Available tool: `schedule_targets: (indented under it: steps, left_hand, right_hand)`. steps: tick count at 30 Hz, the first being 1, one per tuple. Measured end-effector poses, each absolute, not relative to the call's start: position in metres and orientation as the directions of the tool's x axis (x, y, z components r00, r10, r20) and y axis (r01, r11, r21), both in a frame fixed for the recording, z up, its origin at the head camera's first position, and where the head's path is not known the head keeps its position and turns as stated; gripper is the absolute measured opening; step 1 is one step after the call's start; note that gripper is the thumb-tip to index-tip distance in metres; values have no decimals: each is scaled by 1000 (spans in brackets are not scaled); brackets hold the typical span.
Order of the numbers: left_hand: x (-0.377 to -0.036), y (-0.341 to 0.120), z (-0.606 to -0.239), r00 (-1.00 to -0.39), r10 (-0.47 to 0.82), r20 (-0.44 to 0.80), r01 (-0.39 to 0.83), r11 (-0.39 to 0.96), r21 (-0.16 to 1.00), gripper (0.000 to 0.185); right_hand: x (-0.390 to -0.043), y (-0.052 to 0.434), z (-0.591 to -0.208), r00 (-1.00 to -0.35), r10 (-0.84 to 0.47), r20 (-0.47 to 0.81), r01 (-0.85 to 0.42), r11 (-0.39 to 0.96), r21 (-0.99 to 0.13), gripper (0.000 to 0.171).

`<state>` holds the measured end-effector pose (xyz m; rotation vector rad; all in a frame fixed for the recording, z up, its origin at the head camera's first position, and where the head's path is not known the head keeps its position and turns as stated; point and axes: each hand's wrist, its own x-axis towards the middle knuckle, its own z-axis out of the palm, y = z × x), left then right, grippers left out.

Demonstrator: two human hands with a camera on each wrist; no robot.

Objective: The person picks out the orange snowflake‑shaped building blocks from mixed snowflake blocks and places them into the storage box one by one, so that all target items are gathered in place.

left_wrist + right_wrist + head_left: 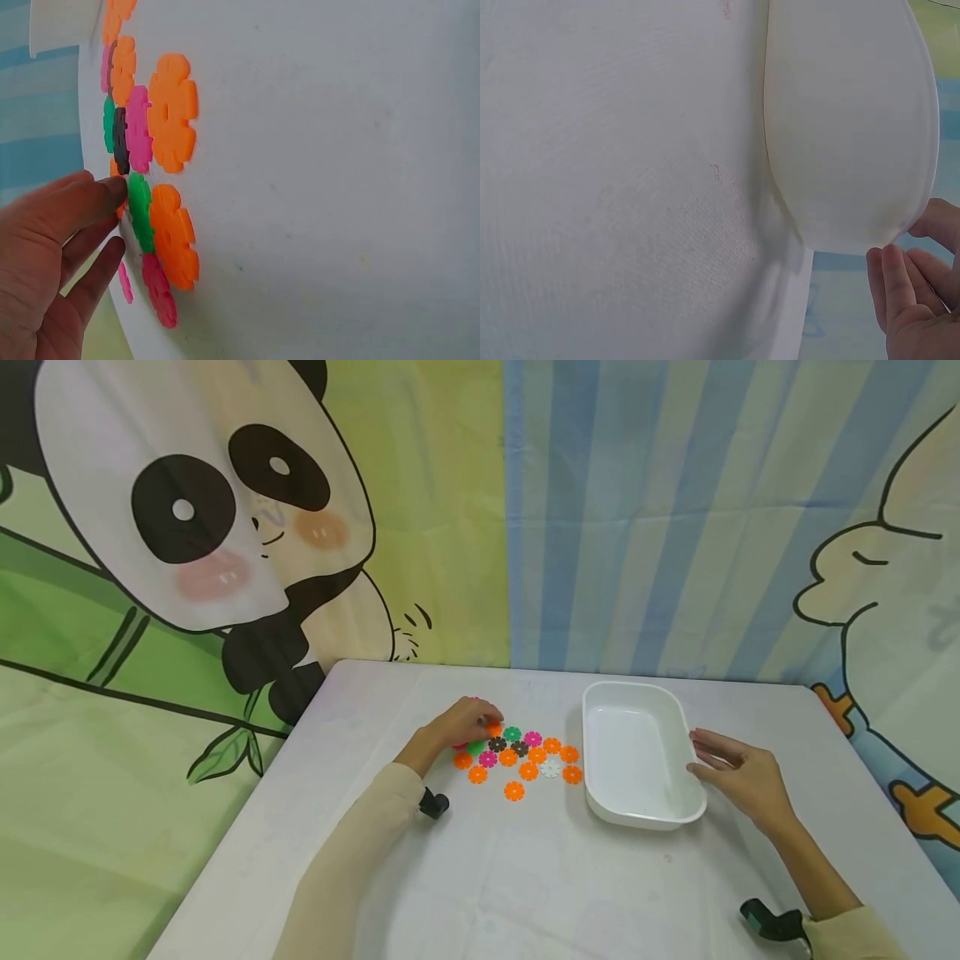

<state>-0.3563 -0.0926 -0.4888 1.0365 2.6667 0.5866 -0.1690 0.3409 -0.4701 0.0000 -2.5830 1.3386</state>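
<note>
My left hand (467,723) is at the far left of a loose group of flower-shaped plastic discs, its thumb and fingertips pinching an orange disc (494,728). In the left wrist view that disc is mostly hidden behind the fingertips. Close by lie a green disc (140,214), a black disc (121,140) and a pink disc (139,129). A white rectangular tray (643,817) stands right of the discs, with nothing in it. At its right side, my right hand (742,777) holds the rim between thumb and fingers; the right wrist view shows the fingertips (891,255) at the tray's corner.
More orange discs (514,791) and a white disc (551,767) are spread between the left hand and the tray. All rest on a white-covered table (525,877). Printed cloth (585,527) hangs behind its far edge.
</note>
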Motion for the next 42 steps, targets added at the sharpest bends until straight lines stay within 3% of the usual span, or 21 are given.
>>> schedule_targets:
  steps: [9,26,34,42]
  left_hand:
    - [-355,-87,-482,-739,664,-112,572,706,417,38]
    - [-355,-86,-481,-759,647,-77,572,718,398,42]
    - [-354,-77,-475,-788,615,-38,518,694,500,44]
    - [-349,-50,-461,-768,629,116,546,550,632,42]
  right_hand:
    - [-159,336,-471,-969,123,213,-102,587,-803,58]
    - [-155,336,-476,-967,134,218,-93,609,-788,59]
    - [-155,336,-477,-965,135,224,-96,613,-784,59]
    - [-155,336,-478,-965,132,227,-104,602,-792,59]
